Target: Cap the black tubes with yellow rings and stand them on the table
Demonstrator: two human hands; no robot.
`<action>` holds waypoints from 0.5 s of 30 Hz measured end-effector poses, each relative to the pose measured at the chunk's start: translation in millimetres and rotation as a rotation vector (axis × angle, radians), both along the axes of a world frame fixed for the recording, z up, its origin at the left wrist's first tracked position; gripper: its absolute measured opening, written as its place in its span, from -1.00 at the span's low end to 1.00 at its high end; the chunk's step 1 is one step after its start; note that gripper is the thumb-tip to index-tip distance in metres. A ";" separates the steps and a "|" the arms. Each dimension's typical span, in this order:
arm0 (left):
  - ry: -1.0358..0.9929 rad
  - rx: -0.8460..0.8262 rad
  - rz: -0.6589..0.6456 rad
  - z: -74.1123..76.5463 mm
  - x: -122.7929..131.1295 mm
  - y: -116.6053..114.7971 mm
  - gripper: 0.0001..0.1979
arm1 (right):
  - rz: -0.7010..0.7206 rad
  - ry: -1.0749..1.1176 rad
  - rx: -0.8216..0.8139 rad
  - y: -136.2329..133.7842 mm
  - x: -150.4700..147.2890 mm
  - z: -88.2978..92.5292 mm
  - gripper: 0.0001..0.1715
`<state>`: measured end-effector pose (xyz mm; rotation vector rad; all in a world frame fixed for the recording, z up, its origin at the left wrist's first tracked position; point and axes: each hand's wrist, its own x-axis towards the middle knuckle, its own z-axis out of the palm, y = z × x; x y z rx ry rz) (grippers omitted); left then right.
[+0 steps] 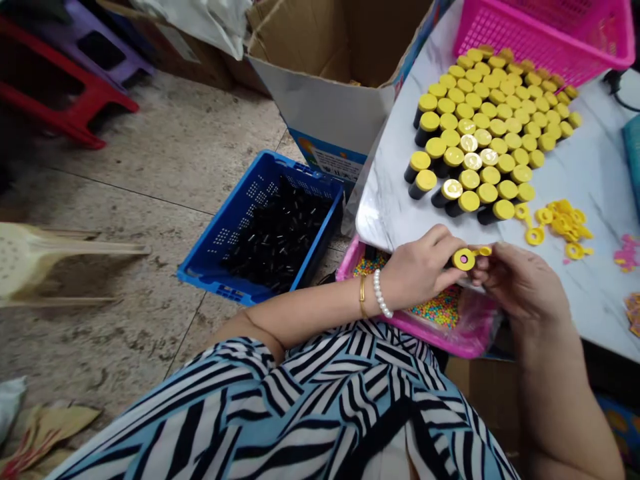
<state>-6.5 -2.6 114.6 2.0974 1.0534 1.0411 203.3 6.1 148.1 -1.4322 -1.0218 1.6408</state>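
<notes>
Over the front edge of the table, my left hand (423, 263) is closed on a yellow ring-shaped plastic piece (464, 259) with a pinkish middle. A smaller yellow ring end sticks out from it to the right. My right hand (525, 280) has its fingers pinched at that small end; what else they hold, if anything, is hidden. Beneath both hands sits a pink tray (470, 341) of tiny multicoloured beads (435, 308). Loose yellow ring pieces (565, 220) lie in a heap on the table beyond my right hand.
Many black tubes with yellow caps (490, 127) stand grouped on the white marbled table (385, 207). Behind them is a pink basket (550, 37). On the floor are a blue crate (200, 267) of black tubes (285, 233) and an open carton (320, 107). Stools (65, 87) stand left.
</notes>
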 end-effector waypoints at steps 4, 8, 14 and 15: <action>0.010 -0.009 -0.003 0.1 0.9 -0.5 -0.74 | 0.325 -0.101 -0.111 26.1 5.3 12.0 -0.54; 0.061 0.037 0.036 0.7 2.0 -4.5 -0.75 | 0.310 -0.163 -0.067 20.3 -13.1 13.0 -0.48; 0.177 0.140 0.157 0.3 -8.5 19.8 -0.70 | 0.080 -0.593 0.324 -4.1 -11.9 4.2 -0.61; 0.179 0.158 0.197 0.4 -11.9 26.7 -0.66 | -0.005 -0.769 0.461 -1.1 -2.1 5.1 -0.60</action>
